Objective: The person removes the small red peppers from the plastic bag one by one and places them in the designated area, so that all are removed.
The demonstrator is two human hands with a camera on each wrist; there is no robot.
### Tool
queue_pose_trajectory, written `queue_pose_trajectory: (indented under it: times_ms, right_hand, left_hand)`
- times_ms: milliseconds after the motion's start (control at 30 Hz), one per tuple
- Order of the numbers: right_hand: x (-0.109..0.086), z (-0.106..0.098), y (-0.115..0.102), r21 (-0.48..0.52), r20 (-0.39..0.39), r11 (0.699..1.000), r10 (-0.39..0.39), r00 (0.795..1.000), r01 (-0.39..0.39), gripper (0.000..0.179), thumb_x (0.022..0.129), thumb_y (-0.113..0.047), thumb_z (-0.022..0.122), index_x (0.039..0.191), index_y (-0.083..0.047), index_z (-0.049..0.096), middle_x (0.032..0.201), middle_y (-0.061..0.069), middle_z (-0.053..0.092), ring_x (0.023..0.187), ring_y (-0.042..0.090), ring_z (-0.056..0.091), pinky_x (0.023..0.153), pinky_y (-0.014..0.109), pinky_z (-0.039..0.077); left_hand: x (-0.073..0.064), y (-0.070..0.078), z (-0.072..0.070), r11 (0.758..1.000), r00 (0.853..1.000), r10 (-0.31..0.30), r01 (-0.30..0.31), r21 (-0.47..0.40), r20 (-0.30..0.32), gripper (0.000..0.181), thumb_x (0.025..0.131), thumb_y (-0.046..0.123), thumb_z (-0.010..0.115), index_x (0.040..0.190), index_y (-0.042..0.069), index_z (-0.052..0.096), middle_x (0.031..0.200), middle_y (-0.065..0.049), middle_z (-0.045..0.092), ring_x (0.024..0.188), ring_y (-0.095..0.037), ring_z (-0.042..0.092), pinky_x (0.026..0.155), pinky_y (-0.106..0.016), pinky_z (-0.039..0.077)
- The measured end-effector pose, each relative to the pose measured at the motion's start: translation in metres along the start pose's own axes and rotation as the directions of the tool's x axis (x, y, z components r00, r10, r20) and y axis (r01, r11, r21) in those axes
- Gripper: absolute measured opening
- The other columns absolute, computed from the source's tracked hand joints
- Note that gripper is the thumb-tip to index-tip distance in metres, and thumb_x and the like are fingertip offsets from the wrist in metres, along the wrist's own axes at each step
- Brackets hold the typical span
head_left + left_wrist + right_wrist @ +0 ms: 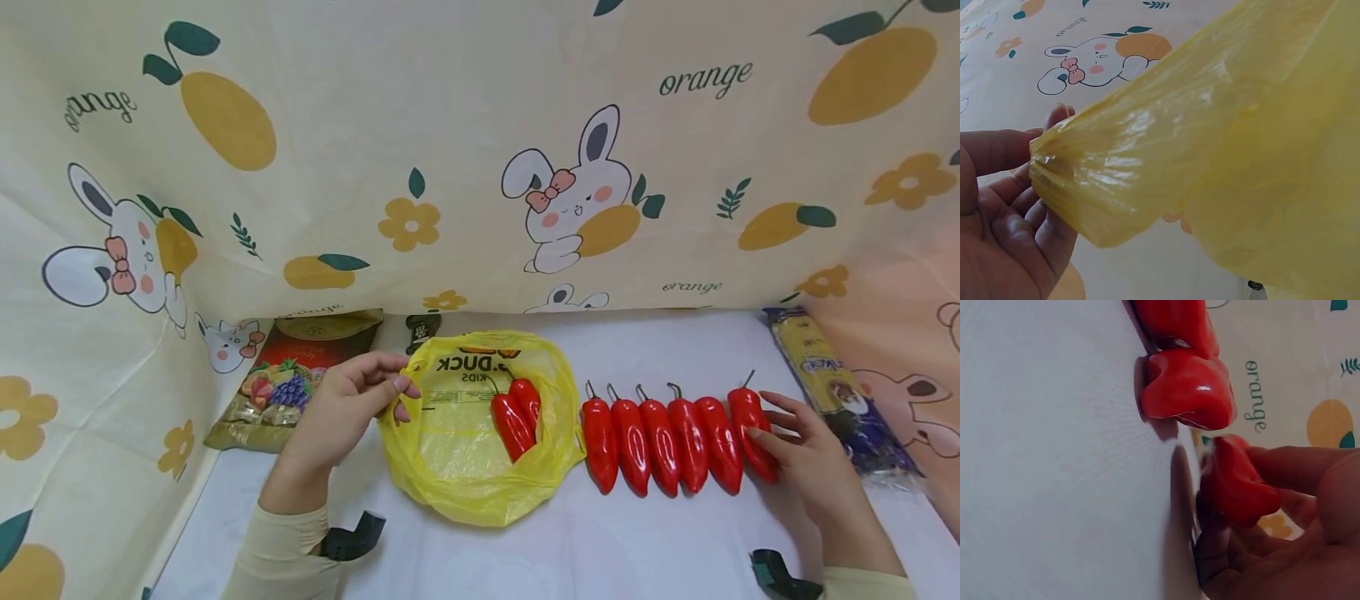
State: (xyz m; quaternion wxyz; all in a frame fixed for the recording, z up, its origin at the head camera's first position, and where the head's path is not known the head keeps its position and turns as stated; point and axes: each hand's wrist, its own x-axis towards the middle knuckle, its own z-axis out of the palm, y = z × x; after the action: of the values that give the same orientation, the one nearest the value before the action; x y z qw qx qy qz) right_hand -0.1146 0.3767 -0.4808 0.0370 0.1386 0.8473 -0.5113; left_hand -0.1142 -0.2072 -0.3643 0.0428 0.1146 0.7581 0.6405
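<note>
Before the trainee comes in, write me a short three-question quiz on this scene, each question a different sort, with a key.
1. How many red peppers lie inside the yellow bag?
2. True or false: the left hand is holding a red pepper.
3. Which pepper is the right hand holding?
a) the one in the row nearest the yellow bag
b) the one in the row farthest from the yellow bag
c) one inside the yellow bag

Key:
1. Two.
2. False; it pinches the yellow bag's edge.
3. b, the far-end pepper.
</note>
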Motion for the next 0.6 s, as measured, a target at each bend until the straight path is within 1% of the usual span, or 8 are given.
queue_pose_trajectory:
  times_ms: [67, 133, 200, 333, 433, 600]
  right_hand:
    - [0.002, 0.0005, -0.0008, -0.04, 0.032, 0.999, -0.003, 0.999, 0.005, 0.074, 0.113, -0.026, 0.063, 0.171, -0.002, 0.023, 0.159, 0.042, 0.028, 0.135, 0.063, 0.039, 0.071, 0.021, 0.059]
    - [0.0028, 0.001, -0.0018, -0.064, 0.057, 0.998, 0.005, 0.998, -0.001, 0.075, 0.114, -0.029, 0.061, 0.169, 0.002, 0.022, 0.159, 0.043, 0.028, 0.139, 0.066, 0.036, 0.071, 0.021, 0.059]
    - [0.0025, 0.0013, -0.0026, -0.073, 0.067, 0.997, 0.02, 0.998, -0.015, 0.074, 0.115, -0.034, 0.059, 0.168, 0.003, 0.024, 0.158, 0.043, 0.029, 0.139, 0.065, 0.036, 0.071, 0.021, 0.059]
    - [0.0006, 0.0015, -0.0042, -0.065, 0.049, 0.997, 0.054, 0.997, -0.051, 0.072, 0.116, -0.04, 0.053, 0.167, 0.003, 0.028, 0.157, 0.041, 0.033, 0.135, 0.059, 0.042, 0.071, 0.022, 0.059]
    - [0.0, 0.0008, -0.0053, -0.07, 0.042, 0.996, 0.062, 0.997, -0.059, 0.071, 0.115, -0.039, 0.055, 0.166, 0.004, 0.029, 0.155, 0.041, 0.035, 0.133, 0.057, 0.044, 0.071, 0.022, 0.059]
    - [-0.0008, -0.0003, -0.0063, -0.082, 0.053, 0.995, 0.066, 0.996, -0.062, 0.072, 0.114, -0.036, 0.058, 0.166, 0.005, 0.029, 0.154, 0.042, 0.036, 0.134, 0.06, 0.042, 0.071, 0.023, 0.06]
  left_hand:
    - [-0.0001, 0.0005, 0.0, 1.0, 1.0, -0.002, 0.002, 0.0, -0.002, 0.024, 0.11, -0.003, 0.057, 0.131, -0.013, 0.063, 0.104, -0.022, 0.073, 0.076, -0.024, 0.071, 0.076, -0.032, 0.064]
    - [-0.0002, 0.0007, 0.0, 1.0, 1.0, -0.002, 0.002, 0.001, -0.003, 0.023, 0.11, -0.003, 0.057, 0.131, -0.013, 0.063, 0.104, -0.022, 0.073, 0.076, -0.024, 0.071, 0.076, -0.032, 0.064]
    - [-0.0002, 0.0006, 0.0001, 1.0, 1.0, -0.003, 0.003, 0.001, -0.004, 0.023, 0.11, -0.003, 0.058, 0.131, -0.013, 0.063, 0.104, -0.022, 0.073, 0.075, -0.024, 0.071, 0.076, -0.032, 0.064]
    - [-0.0003, 0.0003, 0.0002, 1.0, 1.0, -0.005, 0.005, -0.002, -0.003, 0.023, 0.11, -0.003, 0.058, 0.13, -0.013, 0.063, 0.104, -0.022, 0.073, 0.075, -0.024, 0.071, 0.076, -0.032, 0.064]
    - [0.0, 0.0, 0.0, 1.0, 1.0, -0.001, 0.001, -0.006, -0.002, 0.024, 0.11, -0.004, 0.057, 0.131, -0.013, 0.062, 0.104, -0.023, 0.073, 0.075, -0.024, 0.071, 0.076, -0.032, 0.064]
    - [0.0002, -0.0002, -0.0004, 1.0, 1.0, 0.001, -0.001, -0.002, 0.0, 0.024, 0.11, -0.005, 0.055, 0.132, -0.013, 0.062, 0.104, -0.023, 0.073, 0.076, -0.024, 0.071, 0.076, -0.031, 0.064]
